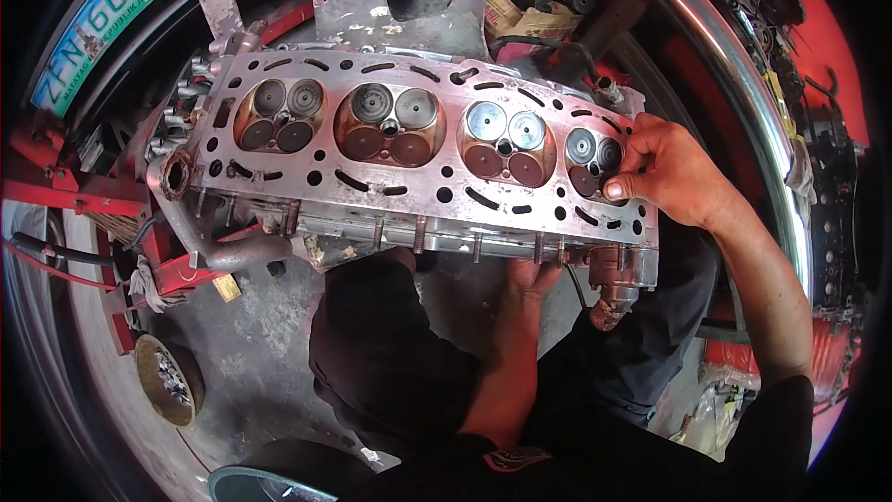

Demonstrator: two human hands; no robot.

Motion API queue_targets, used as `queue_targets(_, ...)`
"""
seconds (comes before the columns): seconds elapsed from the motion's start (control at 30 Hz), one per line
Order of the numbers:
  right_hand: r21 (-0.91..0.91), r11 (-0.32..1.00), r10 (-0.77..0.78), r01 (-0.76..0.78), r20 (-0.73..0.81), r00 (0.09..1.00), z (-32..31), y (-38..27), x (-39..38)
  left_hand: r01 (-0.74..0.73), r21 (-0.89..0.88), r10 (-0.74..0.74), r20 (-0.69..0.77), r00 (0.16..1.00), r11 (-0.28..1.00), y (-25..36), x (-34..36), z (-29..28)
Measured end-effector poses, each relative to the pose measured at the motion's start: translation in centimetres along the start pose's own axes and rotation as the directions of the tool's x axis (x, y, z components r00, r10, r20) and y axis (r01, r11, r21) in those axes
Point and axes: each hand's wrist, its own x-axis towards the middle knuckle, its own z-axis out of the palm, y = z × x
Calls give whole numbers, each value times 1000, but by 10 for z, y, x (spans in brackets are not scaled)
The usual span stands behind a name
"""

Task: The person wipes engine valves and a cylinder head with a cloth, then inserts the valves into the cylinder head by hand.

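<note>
Concrete floor (251, 316) below; cylinder head (452, 130) sits chamber-side up above it, likely for valve access; right hand (667, 172) at rightmost chamber (582, 146); left hand (532, 276) underneath, perhaps steadying; can't tell if either grip is clenched.

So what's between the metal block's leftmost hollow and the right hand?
The head view shows two more hollows, then a fourth the right hand partly covers.

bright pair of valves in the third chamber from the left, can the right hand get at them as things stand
Likely yes: the right hand is at the next chamber, the bright valves lie uncovered, and just the metal face separates them.
</note>
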Motion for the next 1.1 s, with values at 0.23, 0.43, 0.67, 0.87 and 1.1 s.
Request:
queue_targets(0.23,-17,998,-54,54,28,998,-3,-3,5,-150,121,168,-161,973,981,-9,4,25)
queue_targets(0.43,-41,999,0,7,174,985,-8,-2,17,-223,133,243,-164,956,966,-10,5,16)
queue_targets(0.67,-17,1000,17,-14,201,979,-9,-2,19,-241,182,274,-189,943,953,-8,4,20)
queue_targets(0.87,6,995,95,-98,190,977,-8,-7,19,-172,330,241,-182,953,928,0,-1,27)
queue_targets(1.1,5,999,41,-43,221,974,-8,3,22,-149,317,219,-200,955,937,3,-3,9)
